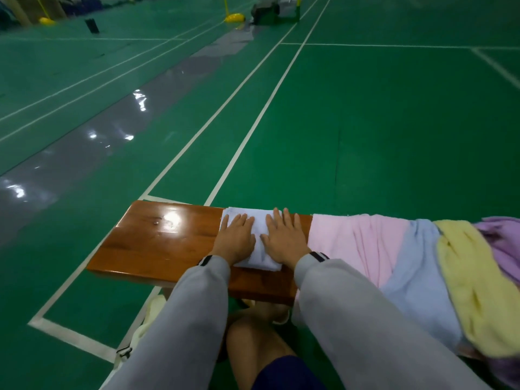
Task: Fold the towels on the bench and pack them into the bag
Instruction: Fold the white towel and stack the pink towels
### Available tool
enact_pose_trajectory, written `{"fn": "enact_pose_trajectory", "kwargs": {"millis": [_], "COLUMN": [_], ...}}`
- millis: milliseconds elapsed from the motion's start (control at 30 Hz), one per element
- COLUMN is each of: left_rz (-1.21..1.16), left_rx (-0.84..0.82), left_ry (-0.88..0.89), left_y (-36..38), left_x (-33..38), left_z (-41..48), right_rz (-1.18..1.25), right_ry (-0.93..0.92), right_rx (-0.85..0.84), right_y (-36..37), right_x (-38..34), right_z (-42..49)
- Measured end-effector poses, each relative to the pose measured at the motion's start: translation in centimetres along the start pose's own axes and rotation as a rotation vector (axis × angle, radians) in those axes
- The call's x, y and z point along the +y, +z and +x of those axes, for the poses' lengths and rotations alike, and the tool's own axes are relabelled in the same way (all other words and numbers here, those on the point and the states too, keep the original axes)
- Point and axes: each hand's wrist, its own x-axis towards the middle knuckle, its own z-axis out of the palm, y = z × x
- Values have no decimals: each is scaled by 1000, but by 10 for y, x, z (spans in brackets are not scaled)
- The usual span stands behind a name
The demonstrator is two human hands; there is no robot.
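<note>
On the bench, left hand and right hand lie flat on the white towel, grip apart, probably setting creases.

Green court floor, white lines, yellow bases.

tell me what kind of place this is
Most likely an indoor badminton or sports hall: green court flooring marked with white boundary lines, a yellow post base at the far end, and a wooden bench at courtside.
</note>
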Motion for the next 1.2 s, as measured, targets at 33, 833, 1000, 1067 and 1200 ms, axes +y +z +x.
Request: {"fn": "enact_pose_trajectory", "kwargs": {"millis": [33, 833, 1000, 1067, 1200], "left_rz": [-78, -1765, -1768, -1840, -1872], "left_rx": [19, -623, -503, -404, -322], "left_ry": [-6, -309, -190, -167, -140], "left_y": [-6, -62, -125, -143, -167], "left_x": [11, 196, 185, 176, 167], "left_z": [3, -1, -3, -2, -13], "right_rz": [-13, 1164, 1254, 1550, 2108], "right_ry": [-9, 763, 783, 728, 555], "right_rx": [3, -64, 22, 51, -179], "right_y": [-4, -56, -70, -75, -107], "right_x": [8, 140, 145, 136, 113], "right_z": [-6, -105, -106, -113, -110]}}
